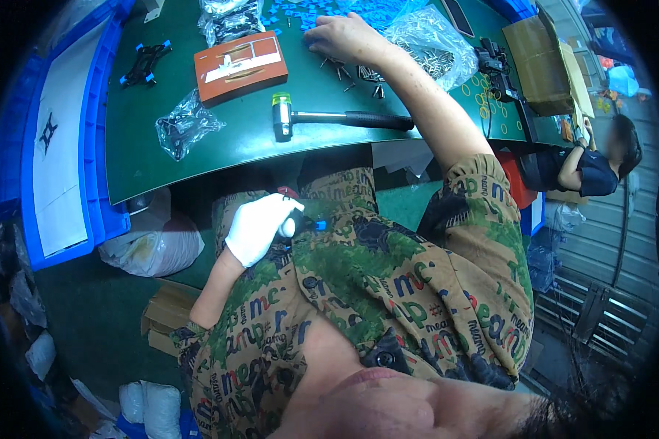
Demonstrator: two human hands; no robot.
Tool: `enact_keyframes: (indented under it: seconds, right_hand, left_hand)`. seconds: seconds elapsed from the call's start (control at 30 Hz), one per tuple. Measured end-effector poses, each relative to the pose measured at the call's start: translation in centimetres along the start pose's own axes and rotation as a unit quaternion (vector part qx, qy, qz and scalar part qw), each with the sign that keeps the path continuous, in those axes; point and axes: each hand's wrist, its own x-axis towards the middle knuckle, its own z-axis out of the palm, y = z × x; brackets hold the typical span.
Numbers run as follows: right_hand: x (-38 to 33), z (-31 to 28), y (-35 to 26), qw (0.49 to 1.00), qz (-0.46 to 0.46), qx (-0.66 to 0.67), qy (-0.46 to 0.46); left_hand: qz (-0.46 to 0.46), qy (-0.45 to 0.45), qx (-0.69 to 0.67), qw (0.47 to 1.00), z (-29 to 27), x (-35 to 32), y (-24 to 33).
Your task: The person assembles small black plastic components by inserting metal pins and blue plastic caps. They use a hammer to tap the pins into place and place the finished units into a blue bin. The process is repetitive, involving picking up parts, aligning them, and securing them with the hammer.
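My right hand [344, 36] reaches far across the green table [198, 157], fingers bent down among small blue plastic pieces [307, 11] and loose dark screws [344, 72]. Whether it grips one I cannot tell. My left hand [258, 227], in a white glove, stays close to my body below the table edge, closed around a small dark part with a blue tip [316, 224]. A black hammer with a green-capped head [329, 118] lies on the table between both hands.
A brown wooden jig block [240, 67], a black frame with blue ends [145, 64], and clear bags of parts [187, 126] [432, 44] sit on the table. Blue bins [95, 146] stand left, cardboard boxes [545, 62] right. Another person [593, 164] sits at the right.
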Motion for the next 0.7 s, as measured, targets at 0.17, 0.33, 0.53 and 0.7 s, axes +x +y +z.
enact_keyframes:
  seconds: [0.17, 0.33, 0.53, 0.7]
  right_hand:
    - [1.8, -1.5, -0.9, 0.999, -0.016, 0.047, -0.018]
    - [-3.5, -5.2, -7.5, 0.959, -0.076, 0.274, 0.018]
    - [-9.4, -6.5, -13.9, 0.822, -0.075, 0.527, -0.201]
    - [-10.9, -5.5, -14.5, 0.800, -0.092, 0.555, -0.211]
  left_hand:
    - [0.004, -0.040, 0.047, 0.998, -0.3, 0.1, 0.3]
    - [-0.108, -0.068, -0.037, 0.991, -0.7, -0.2, 0.8]
    - [-0.010, -0.032, 0.006, 0.999, 0.4, -0.3, -0.4]
    - [-0.022, -0.018, -0.046, 0.999, 0.5, 0.0, -0.1]
